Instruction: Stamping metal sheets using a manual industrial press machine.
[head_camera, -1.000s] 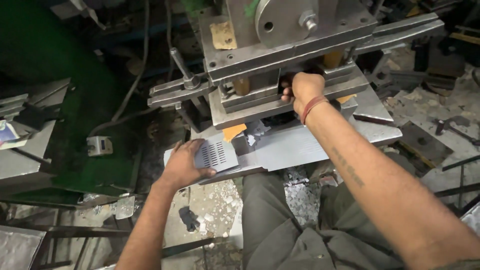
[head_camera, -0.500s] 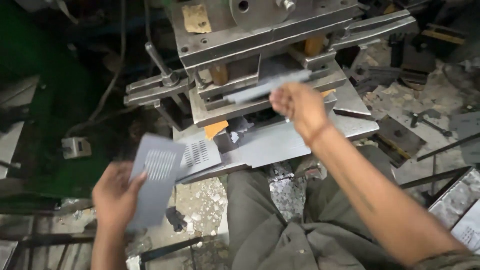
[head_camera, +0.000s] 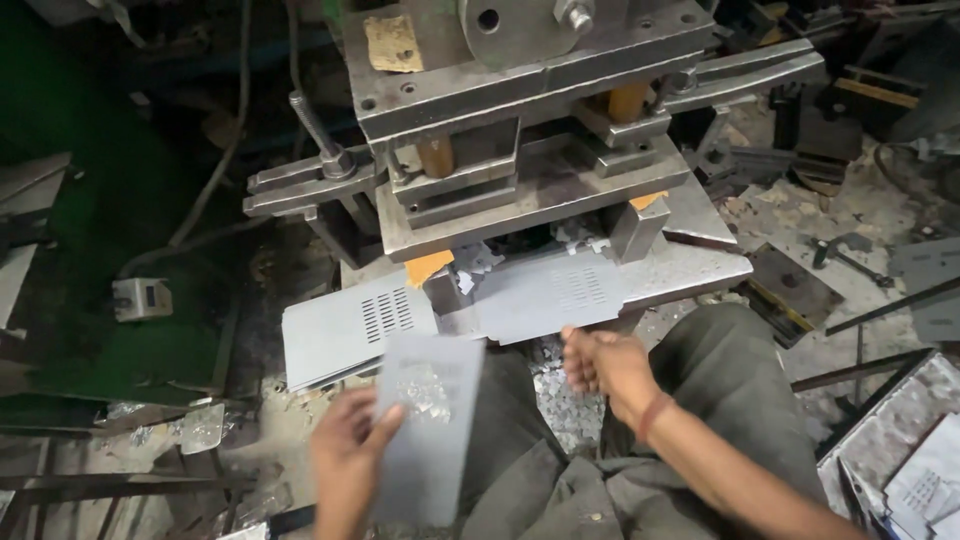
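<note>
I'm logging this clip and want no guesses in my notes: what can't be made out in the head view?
- Left hand: motion-blurred, so its grip on the grey sheet is unclear, and the bottom edge cuts off the sheet's lower end.
- Right hand: fingertips blurred; whether they touch the slotted plate cannot be told.
- Press: the die gap lies in shadow, and the top edge crops its upper part.

Small grey box-like device with screen (head_camera: 140, 297), left floor
</note>
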